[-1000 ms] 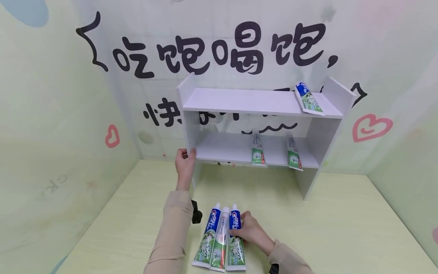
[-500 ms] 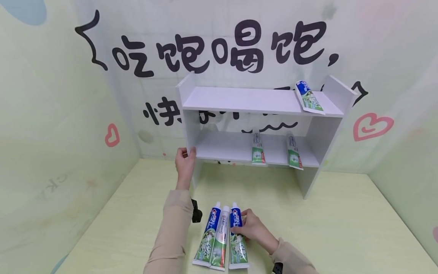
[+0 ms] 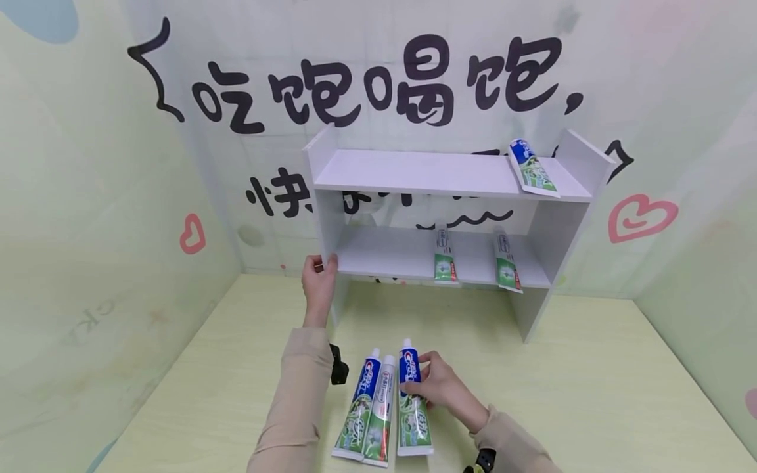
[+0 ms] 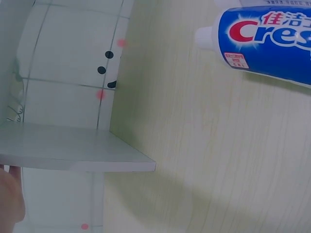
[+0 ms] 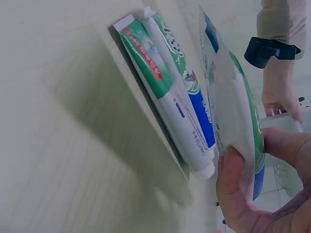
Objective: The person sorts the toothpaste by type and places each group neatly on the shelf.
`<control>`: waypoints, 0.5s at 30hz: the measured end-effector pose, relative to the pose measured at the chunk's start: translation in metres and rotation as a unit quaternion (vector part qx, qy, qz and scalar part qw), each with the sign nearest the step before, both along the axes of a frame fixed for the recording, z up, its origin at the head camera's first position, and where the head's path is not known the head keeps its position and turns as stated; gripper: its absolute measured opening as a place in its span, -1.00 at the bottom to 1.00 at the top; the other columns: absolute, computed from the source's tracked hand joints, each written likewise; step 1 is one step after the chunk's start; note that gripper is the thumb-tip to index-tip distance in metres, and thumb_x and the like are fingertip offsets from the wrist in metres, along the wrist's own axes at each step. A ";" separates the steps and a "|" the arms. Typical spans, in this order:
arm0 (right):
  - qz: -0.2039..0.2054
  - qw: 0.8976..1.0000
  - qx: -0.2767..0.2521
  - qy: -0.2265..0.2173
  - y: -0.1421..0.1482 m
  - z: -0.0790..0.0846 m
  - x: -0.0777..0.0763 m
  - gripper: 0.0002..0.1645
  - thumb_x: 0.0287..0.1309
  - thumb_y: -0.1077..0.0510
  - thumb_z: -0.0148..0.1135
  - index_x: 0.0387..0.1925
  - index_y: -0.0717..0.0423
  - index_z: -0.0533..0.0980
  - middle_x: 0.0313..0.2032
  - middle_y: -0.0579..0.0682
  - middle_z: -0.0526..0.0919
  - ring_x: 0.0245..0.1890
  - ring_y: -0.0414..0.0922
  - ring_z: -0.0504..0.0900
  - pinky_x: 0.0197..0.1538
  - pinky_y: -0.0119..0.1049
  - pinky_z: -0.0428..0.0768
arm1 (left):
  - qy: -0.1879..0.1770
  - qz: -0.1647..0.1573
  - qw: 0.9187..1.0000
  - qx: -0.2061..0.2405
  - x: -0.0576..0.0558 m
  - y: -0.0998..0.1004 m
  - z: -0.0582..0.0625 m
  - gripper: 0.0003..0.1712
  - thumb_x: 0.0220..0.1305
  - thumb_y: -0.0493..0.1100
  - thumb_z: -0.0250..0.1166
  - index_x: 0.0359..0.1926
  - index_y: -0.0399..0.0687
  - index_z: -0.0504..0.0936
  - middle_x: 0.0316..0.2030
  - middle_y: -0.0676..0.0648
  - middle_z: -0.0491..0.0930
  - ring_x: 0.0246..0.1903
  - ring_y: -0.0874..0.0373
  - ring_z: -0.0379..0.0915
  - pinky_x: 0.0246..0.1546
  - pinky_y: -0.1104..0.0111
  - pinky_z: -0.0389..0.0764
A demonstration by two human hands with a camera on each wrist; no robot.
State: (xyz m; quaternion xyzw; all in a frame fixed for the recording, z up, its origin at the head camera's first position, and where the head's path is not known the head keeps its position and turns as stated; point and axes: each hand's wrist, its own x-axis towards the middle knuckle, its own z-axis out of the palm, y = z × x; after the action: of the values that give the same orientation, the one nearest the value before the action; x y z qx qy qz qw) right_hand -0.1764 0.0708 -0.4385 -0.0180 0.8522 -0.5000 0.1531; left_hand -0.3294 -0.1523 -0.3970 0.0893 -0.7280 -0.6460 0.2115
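Green tabletop (image 3: 579, 387), right hand (image 3: 440, 387) lifted toothpaste tube (image 3: 411, 401)

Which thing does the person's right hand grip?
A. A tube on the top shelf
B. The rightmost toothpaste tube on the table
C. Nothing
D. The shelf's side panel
B: the right hand pinches the rightmost toothpaste tube, lifting its cap end beside the two tubes lying flat on the table.

A blue, white and green Crest toothpaste tube (image 3: 412, 401), white cap pointing away, is pinched near its blue end and lifted slightly off the pale worktop (image 3: 591, 394), just right of two matching tubes (image 3: 367, 414).
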 end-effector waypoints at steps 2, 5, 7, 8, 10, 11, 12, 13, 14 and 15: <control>-0.002 1.000 -0.002 0.002 0.001 0.003 0.000 -0.20 -0.09 0.14 0.35 0.12 0.37 0.17 -0.37 0.12 0.46 -0.54 -0.14 0.50 -0.58 -0.35 0.50 | 0.001 0.000 1.000 0.000 0.000 0.000 0.000 -0.64 0.22 -0.02 0.13 -0.13 -0.21 0.38 -0.21 -0.14 0.42 -0.27 0.09 0.33 -0.32 0.34 0.36; -0.003 1.000 -0.002 0.007 0.001 0.007 0.000 -0.19 -0.10 0.14 0.36 0.12 0.37 0.17 -0.36 0.12 0.45 -0.53 -0.14 0.50 -0.59 -0.36 0.50 | 0.002 0.000 1.000 -0.002 0.000 0.000 -0.001 -0.64 0.23 -0.01 0.12 -0.12 -0.21 0.37 -0.19 -0.14 0.42 -0.26 0.09 0.33 -0.32 0.34 0.36; -0.004 1.000 -0.004 0.010 0.001 0.009 -0.001 -0.18 -0.11 0.14 0.37 0.12 0.37 0.17 -0.35 0.12 0.45 -0.53 -0.13 0.50 -0.59 -0.37 0.51 | 0.003 0.000 1.000 -0.001 0.001 0.000 0.000 -0.64 0.23 -0.01 0.13 -0.12 -0.21 0.37 -0.19 -0.14 0.42 -0.25 0.10 0.33 -0.32 0.34 0.36; -0.004 1.000 -0.003 0.012 0.001 0.011 -0.001 -0.18 -0.11 0.15 0.37 0.12 0.38 0.17 -0.35 0.12 0.45 -0.53 -0.13 0.50 -0.60 -0.37 0.51 | 0.004 0.000 1.000 -0.001 0.001 0.000 0.000 -0.64 0.23 -0.01 0.13 -0.12 -0.21 0.37 -0.19 -0.14 0.42 -0.25 0.09 0.33 -0.31 0.34 0.36; -0.005 1.000 -0.004 0.012 0.001 0.014 -0.001 -0.18 -0.11 0.15 0.37 0.13 0.37 0.17 -0.34 0.12 0.44 -0.53 -0.13 0.50 -0.59 -0.37 0.51 | 0.004 0.000 1.000 0.000 0.001 0.000 0.000 -0.64 0.22 -0.01 0.13 -0.12 -0.21 0.38 -0.18 -0.14 0.43 -0.25 0.09 0.33 -0.32 0.33 0.36; -0.005 1.000 -0.004 0.013 0.002 0.016 -0.002 -0.18 -0.11 0.16 0.37 0.13 0.37 0.17 -0.34 0.12 0.45 -0.53 -0.13 0.50 -0.59 -0.37 0.51 | 0.003 -0.001 1.000 -0.001 0.001 0.000 0.000 -0.64 0.22 -0.01 0.13 -0.13 -0.21 0.38 -0.18 -0.14 0.43 -0.25 0.09 0.33 -0.31 0.33 0.36; -0.005 1.000 -0.005 0.014 0.002 0.018 -0.002 -0.18 -0.11 0.16 0.37 0.13 0.36 0.17 -0.33 0.13 0.44 -0.53 -0.13 0.51 -0.59 -0.37 0.51 | 0.003 -0.001 1.000 -0.001 0.001 0.000 0.000 -0.64 0.22 -0.01 0.13 -0.13 -0.21 0.38 -0.18 -0.15 0.43 -0.24 0.09 0.33 -0.31 0.33 0.36; -0.006 1.000 -0.005 0.016 0.002 0.020 -0.002 -0.18 -0.11 0.16 0.37 0.13 0.36 0.17 -0.33 0.13 0.44 -0.52 -0.13 0.51 -0.59 -0.37 0.51 | 0.002 -0.002 1.000 -0.001 0.001 0.000 0.000 -0.64 0.22 -0.01 0.13 -0.12 -0.21 0.38 -0.18 -0.15 0.43 -0.24 0.08 0.33 -0.31 0.33 0.36; -0.007 1.000 -0.007 0.017 0.003 0.022 -0.002 -0.18 -0.11 0.16 0.37 0.14 0.35 0.17 -0.32 0.13 0.44 -0.52 -0.12 0.51 -0.59 -0.36 0.51 | 0.002 -0.002 1.000 -0.001 0.001 0.000 0.000 -0.63 0.22 -0.01 0.13 -0.12 -0.21 0.38 -0.17 -0.15 0.43 -0.24 0.08 0.33 -0.31 0.33 0.36; -0.007 1.000 -0.010 0.019 0.003 0.025 -0.003 -0.18 -0.10 0.16 0.37 0.14 0.35 0.17 -0.31 0.13 0.43 -0.51 -0.12 0.51 -0.59 -0.36 0.52 | 0.001 -0.003 1.000 -0.002 0.001 0.000 0.000 -0.63 0.22 -0.01 0.13 -0.12 -0.21 0.38 -0.17 -0.16 0.43 -0.23 0.08 0.33 -0.31 0.33 0.36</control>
State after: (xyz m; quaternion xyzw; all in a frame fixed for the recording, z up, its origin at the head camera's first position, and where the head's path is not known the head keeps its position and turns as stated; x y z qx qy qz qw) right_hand -0.1789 0.0742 -0.4136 -0.0235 0.8501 -0.5090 0.1333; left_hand -0.3281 -0.1525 -0.3967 0.0861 -0.7291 -0.6454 0.2107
